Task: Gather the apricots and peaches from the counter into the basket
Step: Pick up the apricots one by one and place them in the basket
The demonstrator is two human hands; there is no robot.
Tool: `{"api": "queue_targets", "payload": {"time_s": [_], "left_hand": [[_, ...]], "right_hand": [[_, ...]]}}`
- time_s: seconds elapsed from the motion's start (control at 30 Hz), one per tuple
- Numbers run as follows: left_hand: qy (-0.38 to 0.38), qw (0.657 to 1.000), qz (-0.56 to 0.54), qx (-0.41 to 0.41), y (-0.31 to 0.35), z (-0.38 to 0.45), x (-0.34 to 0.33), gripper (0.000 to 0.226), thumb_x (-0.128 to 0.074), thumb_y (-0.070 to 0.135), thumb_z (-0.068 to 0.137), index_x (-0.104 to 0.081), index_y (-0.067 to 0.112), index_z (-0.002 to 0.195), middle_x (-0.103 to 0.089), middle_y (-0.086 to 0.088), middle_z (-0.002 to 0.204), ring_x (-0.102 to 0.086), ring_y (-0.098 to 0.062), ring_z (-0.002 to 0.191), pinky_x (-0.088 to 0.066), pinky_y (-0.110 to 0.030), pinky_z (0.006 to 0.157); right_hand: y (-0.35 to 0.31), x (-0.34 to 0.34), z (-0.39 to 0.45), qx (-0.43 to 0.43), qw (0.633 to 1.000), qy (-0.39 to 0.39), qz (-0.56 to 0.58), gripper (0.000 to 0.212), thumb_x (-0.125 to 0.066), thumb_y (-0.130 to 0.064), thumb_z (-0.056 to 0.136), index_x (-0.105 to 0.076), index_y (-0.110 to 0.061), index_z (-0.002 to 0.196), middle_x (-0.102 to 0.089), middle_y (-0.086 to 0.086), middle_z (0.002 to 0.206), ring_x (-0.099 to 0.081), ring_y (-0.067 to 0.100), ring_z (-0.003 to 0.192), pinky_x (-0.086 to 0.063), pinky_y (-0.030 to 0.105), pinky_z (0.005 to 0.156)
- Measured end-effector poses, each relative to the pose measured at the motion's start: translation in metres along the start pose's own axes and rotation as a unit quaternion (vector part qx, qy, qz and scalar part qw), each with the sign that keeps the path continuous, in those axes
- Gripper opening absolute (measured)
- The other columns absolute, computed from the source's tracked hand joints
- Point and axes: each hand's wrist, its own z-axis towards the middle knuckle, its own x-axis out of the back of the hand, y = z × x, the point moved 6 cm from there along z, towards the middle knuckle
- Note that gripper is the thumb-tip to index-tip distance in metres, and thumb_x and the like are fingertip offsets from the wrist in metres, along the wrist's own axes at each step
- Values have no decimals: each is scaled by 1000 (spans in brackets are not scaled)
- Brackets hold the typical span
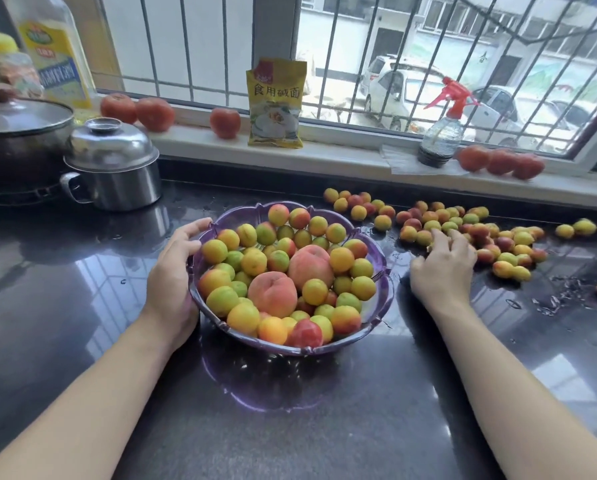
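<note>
Left hand grips the rim of the purple basket; right hand curls its fingers over loose apricots on the dark worktop; whether it holds any, I cannot tell

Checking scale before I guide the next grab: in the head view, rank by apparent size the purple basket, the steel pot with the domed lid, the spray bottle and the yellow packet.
1. purple basket
2. steel pot
3 and 4. yellow packet and spray bottle: they look alike, so no ranking. Both stand farther from the camera on the sill.
</note>
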Motion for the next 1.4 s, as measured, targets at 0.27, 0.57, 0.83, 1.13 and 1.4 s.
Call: {"api": "queue_targets", "payload": {"time_s": [0.27, 0.57, 0.83, 1.13, 1.4], "left_hand": [[0, 1000, -10, 10, 5, -5, -6, 37, -43, 6, 103, -69, 18, 126, -79, -7, 107, -72, -26, 104, -54, -49, 104], [-4, 1000, -15, 14, 6, -7, -6, 36, -41, 7, 105, -68, 17, 126, -78, -8, 108, -72, -24, 102, -56, -48, 102], [1, 999, -19, 25, 5, -6, -5, 36, -42, 7, 104, -69, 18, 124, -76, -12, 114, -70, -29, 110, -53, -55, 111], [-7, 999, -17, 26, 7, -8, -6, 35, -42, 7, 104, -69, 19, 124, -73, -19, 128, -70, -31, 114, -49, -59, 114], [-7, 1000, -20, 23, 2, -3, -3, 35, -43, 8, 103, -70, 20, 122, -76, -12, 116, -70, -33, 116, -54, -54, 108]], "right_hand": [[6, -21, 11, -11, 994, -95, -44, 61, -45, -23, 98, -31, -4, 154, -25, 19, 163, -20, 38, 149, -19, 48, 122], [12, -3, 6, -32, 999, 14, -19, 32, -59, -9, 94, -59, -6, 126, -44, 23, 126, -46, 44, 113, -41, 45, 100], [12, 1, 6, -21, 998, 37, 54, 27, -62, -10, 93, -60, -9, 121, -55, 21, 121, -53, 42, 113, -43, 42, 92], [-15, 37, -15, 38, 961, 81, 261, 33, -61, -14, 99, -65, -15, 132, -52, 0, 114, -54, 20, 108, -31, -4, 85], [-92, 88, -62, 151, 888, -151, 406, 21, -75, -24, 88, -65, -37, 101, -70, -14, 100, -71, 7, 95, -57, 18, 80]]}}
